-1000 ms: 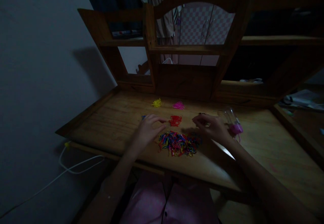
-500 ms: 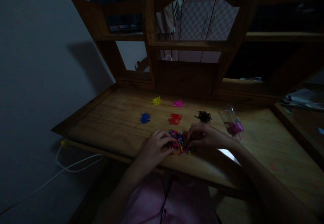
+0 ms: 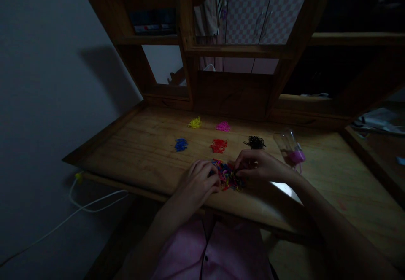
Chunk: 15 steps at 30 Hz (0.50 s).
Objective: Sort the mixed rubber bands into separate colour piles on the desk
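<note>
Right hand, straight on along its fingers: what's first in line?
The loose multicoloured heap of small thin strands, right at the bare right hand's fingertips; contact is hard to confirm in this dim view. Beyond it, probably the bare left hand.

We look from a single head-worn camera above the near edge of the desk (image 3: 126, 145), facing forward and down. We sit close: the wearer's pink top (image 3: 186, 254) fills the bottom, while the shelf unit (image 3: 236, 94) along the far edge rises across the top.
</note>
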### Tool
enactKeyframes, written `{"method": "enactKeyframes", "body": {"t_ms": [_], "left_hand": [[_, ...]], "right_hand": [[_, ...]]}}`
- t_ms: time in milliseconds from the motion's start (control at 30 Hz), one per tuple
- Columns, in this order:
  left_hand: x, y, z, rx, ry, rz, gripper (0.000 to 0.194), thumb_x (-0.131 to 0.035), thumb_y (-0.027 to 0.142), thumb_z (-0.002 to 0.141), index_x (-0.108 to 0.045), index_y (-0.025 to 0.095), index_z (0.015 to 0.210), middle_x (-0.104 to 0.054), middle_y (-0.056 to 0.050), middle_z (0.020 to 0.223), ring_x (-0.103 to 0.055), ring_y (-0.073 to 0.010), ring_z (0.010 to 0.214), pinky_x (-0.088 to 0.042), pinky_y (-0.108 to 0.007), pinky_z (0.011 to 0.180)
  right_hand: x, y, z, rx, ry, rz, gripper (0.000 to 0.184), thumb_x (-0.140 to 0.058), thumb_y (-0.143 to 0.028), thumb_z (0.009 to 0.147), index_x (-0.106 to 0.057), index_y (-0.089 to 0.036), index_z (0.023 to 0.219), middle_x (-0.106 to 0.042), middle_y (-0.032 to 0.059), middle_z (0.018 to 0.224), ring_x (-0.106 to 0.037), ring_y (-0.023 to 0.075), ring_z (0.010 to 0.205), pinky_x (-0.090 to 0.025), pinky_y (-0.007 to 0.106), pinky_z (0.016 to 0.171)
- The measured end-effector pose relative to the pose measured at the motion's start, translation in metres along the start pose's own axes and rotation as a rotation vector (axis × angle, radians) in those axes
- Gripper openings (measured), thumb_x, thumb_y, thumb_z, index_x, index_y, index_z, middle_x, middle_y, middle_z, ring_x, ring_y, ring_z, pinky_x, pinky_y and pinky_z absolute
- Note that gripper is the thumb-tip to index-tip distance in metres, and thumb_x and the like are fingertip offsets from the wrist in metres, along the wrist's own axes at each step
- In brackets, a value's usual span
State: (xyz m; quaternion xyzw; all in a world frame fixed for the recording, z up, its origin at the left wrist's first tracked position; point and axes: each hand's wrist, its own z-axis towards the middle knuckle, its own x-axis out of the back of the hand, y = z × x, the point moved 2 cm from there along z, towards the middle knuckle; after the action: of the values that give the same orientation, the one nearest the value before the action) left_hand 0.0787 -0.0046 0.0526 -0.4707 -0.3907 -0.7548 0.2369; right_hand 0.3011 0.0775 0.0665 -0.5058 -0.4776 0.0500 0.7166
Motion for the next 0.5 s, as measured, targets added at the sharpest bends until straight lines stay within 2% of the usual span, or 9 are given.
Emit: {"method": "enactKeyframes", "body": {"t_ms": [133,300,500], "left_hand": [[-0.002,-0.003,0.002,0.006,-0.019,-0.001,0.006,-0.063,0.026,0.086,-0.062,0.022,0.089,-0.054,-0.006,0.107,-0.045,-0.0240,0.110,-0.039,-0.042,0.097],[-0.004,-0.005,0.002,0.014,-0.032,0.032,0.006,-0.061,0.026,0.087,-0.059,0.021,0.090,-0.054,-0.006,0.108,-0.046,-0.0238,0.108,-0.040,-0.041,0.096],[-0.006,-0.014,0.002,0.049,0.067,0.019,0.003,-0.058,0.023,0.089,-0.057,0.021,0.090,-0.056,-0.006,0.109,-0.048,-0.0233,0.107,-0.041,-0.040,0.094]], "right_hand": [[-0.011,-0.011,0.003,0.097,0.093,-0.146,0.011,-0.066,-0.027,0.082,-0.068,-0.020,0.089,-0.061,0.0037,0.086,-0.056,0.0166,0.079,-0.044,0.029,0.073],[-0.030,-0.022,0.003,0.179,0.047,-0.289,0.015,-0.069,-0.025,0.080,-0.068,-0.022,0.095,-0.059,0.0049,0.095,-0.054,0.0198,0.092,-0.040,0.033,0.084],[-0.028,-0.028,0.002,0.174,0.056,-0.287,0.017,-0.068,-0.025,0.081,-0.066,-0.023,0.097,-0.058,0.0047,0.099,-0.053,0.0204,0.095,-0.038,0.036,0.089]]}}
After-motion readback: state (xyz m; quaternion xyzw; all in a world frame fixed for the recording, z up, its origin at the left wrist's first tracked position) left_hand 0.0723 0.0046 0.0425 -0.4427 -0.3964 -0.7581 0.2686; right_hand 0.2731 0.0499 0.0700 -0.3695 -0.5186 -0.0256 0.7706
